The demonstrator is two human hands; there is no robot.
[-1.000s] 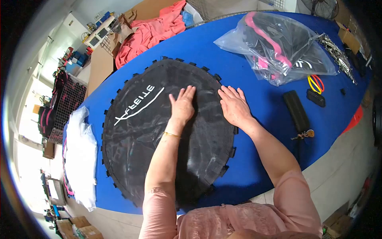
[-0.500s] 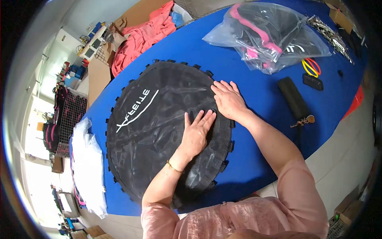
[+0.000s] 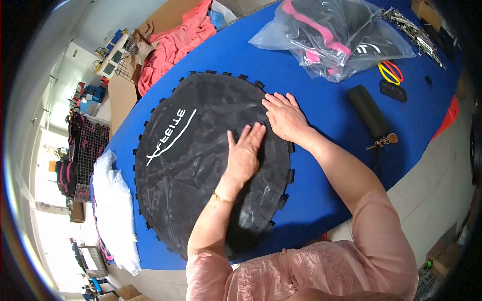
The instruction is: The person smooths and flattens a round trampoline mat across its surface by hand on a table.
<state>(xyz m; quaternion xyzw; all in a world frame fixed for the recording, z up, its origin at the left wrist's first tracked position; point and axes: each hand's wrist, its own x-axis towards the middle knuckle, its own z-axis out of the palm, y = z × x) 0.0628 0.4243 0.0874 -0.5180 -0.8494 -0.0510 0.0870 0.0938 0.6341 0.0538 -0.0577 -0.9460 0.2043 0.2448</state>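
A round black trampoline mat (image 3: 201,145) with tabs around its rim and white lettering lies spread on the blue table. My left hand (image 3: 244,153) presses on the mat right of its middle, palm down with fingers extended. Near the mat's upper right edge, my right hand (image 3: 285,116) also lies flat, fingers stretched out. Neither hand grips anything. Part of the mat is hidden under my left forearm.
The blue table (image 3: 321,200) also bears a clear plastic bag (image 3: 334,42) with black and pink contents, a dark pouch (image 3: 369,111) with keys (image 3: 384,141), a small black object (image 3: 392,91), and white plastic wrapping (image 3: 115,210). Pink cloth (image 3: 175,47) lies beyond the far edge.
My left hand has slid a little up the mat, away from my body. My right hand has shifted slightly up and left along the rim. The camera view has moved slightly.
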